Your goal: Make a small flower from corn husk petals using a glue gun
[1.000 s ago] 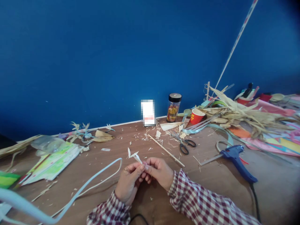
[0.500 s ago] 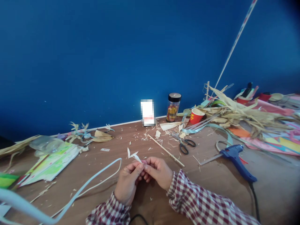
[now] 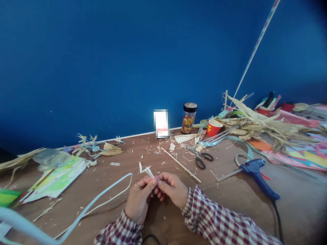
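My left hand (image 3: 139, 200) and my right hand (image 3: 172, 189) meet low in the middle, fingertips pinched together on a small pale husk flower (image 3: 146, 170) whose pointed petals stick up and to the left. Both wrists wear red-and-white checked sleeves. A light blue ribbon (image 3: 102, 195) loops over the wooden table (image 3: 230, 197) just left of my hands. A thin wooden stick (image 3: 181, 164) lies right behind my right hand.
Black scissors (image 3: 201, 158) and a blue glue gun (image 3: 258, 174) lie to the right. A jar (image 3: 189, 118), a red paper cup (image 3: 213, 127) and a heap of dried husks (image 3: 265, 127) stand at the back right. Paper sheets (image 3: 56, 177) and small husk flowers (image 3: 88, 143) lie at the left.
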`<state>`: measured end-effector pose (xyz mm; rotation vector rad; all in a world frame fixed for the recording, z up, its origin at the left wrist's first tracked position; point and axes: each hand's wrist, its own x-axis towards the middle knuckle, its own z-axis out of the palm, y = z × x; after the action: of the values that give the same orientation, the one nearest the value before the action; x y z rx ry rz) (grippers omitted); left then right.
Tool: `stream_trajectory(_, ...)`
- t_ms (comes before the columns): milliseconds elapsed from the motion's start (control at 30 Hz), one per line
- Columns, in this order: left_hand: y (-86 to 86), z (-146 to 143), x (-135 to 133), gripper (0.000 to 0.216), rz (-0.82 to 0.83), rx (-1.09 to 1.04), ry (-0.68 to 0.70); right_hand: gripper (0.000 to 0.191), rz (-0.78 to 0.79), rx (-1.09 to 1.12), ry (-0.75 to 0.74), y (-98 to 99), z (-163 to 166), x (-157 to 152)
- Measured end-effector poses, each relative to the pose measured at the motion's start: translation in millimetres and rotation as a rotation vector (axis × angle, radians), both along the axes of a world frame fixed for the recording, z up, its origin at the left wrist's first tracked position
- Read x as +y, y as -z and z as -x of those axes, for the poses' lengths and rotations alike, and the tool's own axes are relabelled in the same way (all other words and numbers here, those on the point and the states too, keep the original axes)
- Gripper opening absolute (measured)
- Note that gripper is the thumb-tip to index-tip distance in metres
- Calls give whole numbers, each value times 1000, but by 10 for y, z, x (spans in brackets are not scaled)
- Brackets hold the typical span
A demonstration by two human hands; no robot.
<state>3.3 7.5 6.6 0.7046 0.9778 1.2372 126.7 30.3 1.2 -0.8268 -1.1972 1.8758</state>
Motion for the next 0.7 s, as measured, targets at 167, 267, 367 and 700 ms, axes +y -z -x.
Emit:
stream_trajectory(167,-62,-32,-26,17,9,-61,65,37,203,149,-103,1,3,-6)
stream_trajectory(267,-82,-47,-36,17,24,-101,82,35,265,211,-166,-10,-3,-12)
stream_trajectory(367,-71,-44,-36,19,30,-116,90,33,283,230,-189,-13,-8,-15)
stream_trajectory(700,-30,-31,-33,20,17,-117,72,34,281,193,-162,14,11,-14)
